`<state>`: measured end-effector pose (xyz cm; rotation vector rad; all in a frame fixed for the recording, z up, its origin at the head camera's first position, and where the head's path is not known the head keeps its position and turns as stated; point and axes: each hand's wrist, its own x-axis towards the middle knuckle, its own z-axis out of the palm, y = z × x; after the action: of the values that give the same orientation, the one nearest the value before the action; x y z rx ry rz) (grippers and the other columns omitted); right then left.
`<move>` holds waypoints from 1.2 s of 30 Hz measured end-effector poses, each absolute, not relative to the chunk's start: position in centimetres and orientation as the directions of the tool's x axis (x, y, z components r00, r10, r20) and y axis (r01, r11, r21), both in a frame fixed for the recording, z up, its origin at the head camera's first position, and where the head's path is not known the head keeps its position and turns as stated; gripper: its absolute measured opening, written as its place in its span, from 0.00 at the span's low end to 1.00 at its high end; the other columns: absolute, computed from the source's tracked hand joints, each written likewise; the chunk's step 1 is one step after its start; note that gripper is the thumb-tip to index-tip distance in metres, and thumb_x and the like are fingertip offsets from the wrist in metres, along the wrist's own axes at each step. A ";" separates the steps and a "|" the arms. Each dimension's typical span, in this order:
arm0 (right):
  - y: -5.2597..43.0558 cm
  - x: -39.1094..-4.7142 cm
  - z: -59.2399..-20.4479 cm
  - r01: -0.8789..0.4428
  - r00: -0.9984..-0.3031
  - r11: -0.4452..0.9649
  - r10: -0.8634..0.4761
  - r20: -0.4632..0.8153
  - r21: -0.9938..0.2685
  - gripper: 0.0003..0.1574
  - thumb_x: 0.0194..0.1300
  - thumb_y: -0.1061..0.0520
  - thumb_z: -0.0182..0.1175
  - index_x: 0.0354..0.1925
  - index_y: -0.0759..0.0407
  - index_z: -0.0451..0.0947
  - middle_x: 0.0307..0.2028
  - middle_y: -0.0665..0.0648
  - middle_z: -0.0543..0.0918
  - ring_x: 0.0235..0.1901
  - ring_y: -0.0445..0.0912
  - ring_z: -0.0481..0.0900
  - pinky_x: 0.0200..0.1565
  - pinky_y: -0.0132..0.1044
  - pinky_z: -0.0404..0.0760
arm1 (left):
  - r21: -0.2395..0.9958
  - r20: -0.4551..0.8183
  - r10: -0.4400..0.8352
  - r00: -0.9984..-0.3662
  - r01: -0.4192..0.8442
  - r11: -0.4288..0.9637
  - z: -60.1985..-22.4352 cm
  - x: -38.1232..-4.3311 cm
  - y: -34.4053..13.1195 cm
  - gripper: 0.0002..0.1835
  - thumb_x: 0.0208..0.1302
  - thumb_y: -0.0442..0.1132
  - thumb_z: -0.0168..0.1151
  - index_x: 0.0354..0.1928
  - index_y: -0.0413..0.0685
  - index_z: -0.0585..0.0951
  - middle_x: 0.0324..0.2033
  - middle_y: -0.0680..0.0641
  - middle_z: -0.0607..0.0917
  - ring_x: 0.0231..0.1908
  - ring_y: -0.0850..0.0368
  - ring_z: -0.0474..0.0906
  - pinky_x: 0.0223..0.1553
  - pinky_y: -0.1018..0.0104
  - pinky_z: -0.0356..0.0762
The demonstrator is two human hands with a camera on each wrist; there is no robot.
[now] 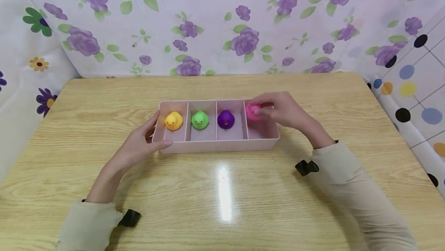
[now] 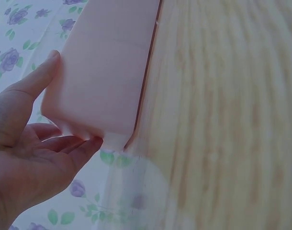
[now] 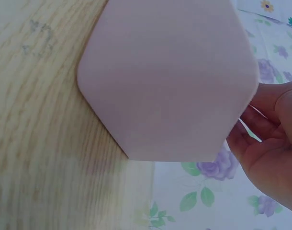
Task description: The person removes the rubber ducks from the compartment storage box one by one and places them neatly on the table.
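Note:
A pale pink tray [image 1: 219, 146] with side-by-side compartments sits on the wooden table. In its three left compartments are a yellow rubber duck [image 1: 174, 121], a green rubber duck [image 1: 200, 120] and a purple rubber duck [image 1: 226, 119], one in each. My left hand [image 1: 140, 143] holds the tray's left end, thumb on the front wall and fingers around the end wall, as the left wrist view also shows. My right hand [image 1: 278, 108] reaches into the rightmost compartment and pinches a pink rubber duck [image 1: 253, 112], partly covered by the fingers. In the right wrist view the tray wall hides the fingertips.
The wooden table [image 1: 194, 197] extends around the tray on all sides. A flowered cloth [image 1: 215, 23] hangs along the back edge, and a dotted sheet [image 1: 417, 89] stands on the right. Black straps with small mounts [image 1: 130, 218] are at both cuffs.

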<state>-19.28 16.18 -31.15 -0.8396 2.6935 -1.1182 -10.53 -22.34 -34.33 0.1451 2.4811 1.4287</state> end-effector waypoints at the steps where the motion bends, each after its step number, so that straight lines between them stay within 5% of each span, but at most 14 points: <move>1: 16.2 -19.3 -31.0 -0.449 -0.843 0.575 -0.526 0.112 -0.684 0.16 0.60 0.68 0.66 0.47 0.62 0.85 0.45 0.59 0.85 0.44 0.50 0.82 0.47 0.42 0.81 | 0.859 -0.185 0.221 -0.958 -0.049 0.509 -34.3 -10.5 -22.4 0.54 0.60 0.48 0.69 0.77 0.53 0.42 0.72 0.37 0.54 0.68 0.41 0.56 0.65 0.45 0.59; 20: 18.1 -19.4 -29.7 -0.411 -0.878 0.586 -0.460 0.131 -0.698 0.17 0.61 0.63 0.67 0.50 0.61 0.84 0.46 0.57 0.85 0.48 0.50 0.81 0.53 0.47 0.77 | 0.857 -0.178 0.228 -0.957 -0.036 0.514 -34.5 -10.4 -22.6 0.53 0.61 0.50 0.68 0.77 0.53 0.42 0.73 0.38 0.53 0.69 0.40 0.55 0.65 0.44 0.57; 36: 19.7 -19.3 -29.2 -0.374 -0.915 0.639 -0.372 0.157 -0.672 0.16 0.63 0.66 0.64 0.51 0.62 0.84 0.48 0.61 0.84 0.46 0.53 0.82 0.46 0.42 0.81 | 0.854 -0.182 0.224 -0.957 -0.041 0.519 -34.4 -10.4 -22.5 0.53 0.61 0.48 0.68 0.77 0.53 0.42 0.73 0.37 0.53 0.69 0.40 0.54 0.65 0.45 0.57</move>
<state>-19.30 19.71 -29.22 -0.6480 2.8474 -1.1687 -10.40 -22.52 -34.41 0.1539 2.4931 1.4111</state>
